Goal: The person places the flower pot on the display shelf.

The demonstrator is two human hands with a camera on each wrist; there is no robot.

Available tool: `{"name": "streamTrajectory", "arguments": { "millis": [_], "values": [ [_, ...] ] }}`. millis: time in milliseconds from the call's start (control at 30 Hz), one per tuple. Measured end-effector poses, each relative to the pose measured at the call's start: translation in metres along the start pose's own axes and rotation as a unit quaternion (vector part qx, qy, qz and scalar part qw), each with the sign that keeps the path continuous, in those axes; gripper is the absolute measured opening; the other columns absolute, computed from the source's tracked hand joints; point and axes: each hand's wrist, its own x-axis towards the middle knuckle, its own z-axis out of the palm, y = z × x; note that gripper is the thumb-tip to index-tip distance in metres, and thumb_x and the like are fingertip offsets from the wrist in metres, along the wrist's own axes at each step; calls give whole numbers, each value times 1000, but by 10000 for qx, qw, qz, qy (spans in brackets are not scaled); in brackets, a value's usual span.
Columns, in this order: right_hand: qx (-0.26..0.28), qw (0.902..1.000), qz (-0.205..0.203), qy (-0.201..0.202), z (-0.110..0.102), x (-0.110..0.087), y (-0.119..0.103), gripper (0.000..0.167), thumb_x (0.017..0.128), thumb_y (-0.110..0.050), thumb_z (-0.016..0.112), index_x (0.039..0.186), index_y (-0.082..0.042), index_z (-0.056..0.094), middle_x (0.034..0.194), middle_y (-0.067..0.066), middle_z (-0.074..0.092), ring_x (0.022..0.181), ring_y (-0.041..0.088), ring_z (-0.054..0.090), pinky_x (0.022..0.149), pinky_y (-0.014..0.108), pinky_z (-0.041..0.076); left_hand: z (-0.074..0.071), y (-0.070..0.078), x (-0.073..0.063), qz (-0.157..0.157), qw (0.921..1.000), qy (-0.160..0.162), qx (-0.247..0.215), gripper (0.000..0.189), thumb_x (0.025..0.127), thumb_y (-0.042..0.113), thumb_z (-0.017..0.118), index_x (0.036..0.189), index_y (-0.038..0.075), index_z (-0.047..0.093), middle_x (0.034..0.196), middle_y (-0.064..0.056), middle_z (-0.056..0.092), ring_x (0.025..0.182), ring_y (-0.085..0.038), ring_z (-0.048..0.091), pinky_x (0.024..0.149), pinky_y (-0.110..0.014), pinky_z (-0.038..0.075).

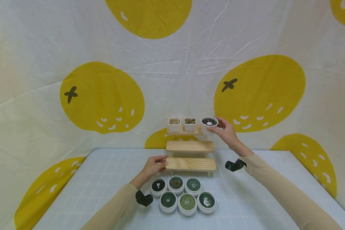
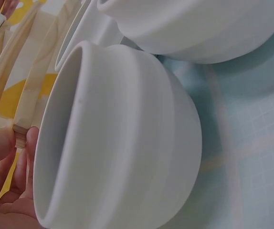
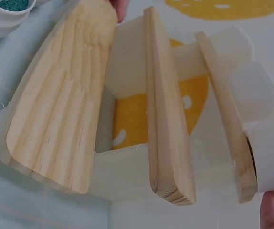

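Observation:
My right hand (image 1: 225, 131) holds a round white pot (image 1: 209, 123) with dark contents at the right end of the top shelf (image 1: 198, 130). In the right wrist view that pot (image 3: 273, 152) overlaps the shelf's end, with fingertips (image 3: 269, 210) under it. Two small square white pots of pebbles, a pinkish one (image 1: 174, 124) and a brown-green one (image 1: 190, 124), stand beside it on that shelf. My left hand (image 1: 154, 165) pinches the left end of the lowest wooden shelf (image 1: 191, 163); the left wrist view shows thumb and fingers on the board's corner (image 2: 20, 133).
Several round white pots with green or dark contents, such as one (image 1: 187, 203) with light green, sit close together before the stand. The middle shelf (image 1: 190, 146) lies between the other two. Behind hangs a white cloth (image 1: 172, 89) with yellow fruit. A pale blue checked cloth covers the table (image 1: 256, 191).

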Motion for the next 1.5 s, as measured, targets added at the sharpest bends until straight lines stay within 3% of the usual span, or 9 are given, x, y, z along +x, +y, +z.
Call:
{"name": "streamTrajectory", "arguments": {
  "millis": [400,633,767,1133,1500],
  "values": [
    [224,9997,-79,15,4,6,8,71,85,-12,72,145,-1,35,138,24,48,120,36,50,76,3,45,0,1,0,77,10000,5,50,36,89,2,65,124,-5,61,101,-19,65,70,-10,62,70,-33,61],
    [196,9998,104,18,8,-12,-29,70,85,-5,69,143,8,33,136,31,45,120,42,48,75,4,44,0,-3,3,101,9999,-28,-20,36,89,2,65,124,-4,61,100,-17,65,70,-9,62,69,-30,61],
    [99,9997,186,87,10,-13,-32,68,87,-6,68,142,9,33,136,31,44,121,43,47,75,4,42,0,-3,3,77,10000,-34,38,37,89,3,65,124,-4,61,101,-18,65,70,-9,61,68,-28,61],
    [180,9993,182,279,11,4,3,71,86,-13,71,145,1,35,137,25,46,122,38,49,76,5,43,0,-1,1,109,9999,-20,98,36,89,3,65,124,-5,61,101,-18,65,71,-10,61,68,-30,61],
    [366,9969,168,672,13,-1,8,75,84,-17,74,144,-6,31,135,19,42,119,34,52,78,7,49,0,1,-1,45,10000,9,78,36,89,3,65,124,-4,61,101,-18,64,71,-10,61,70,-31,61]
  ]
}}
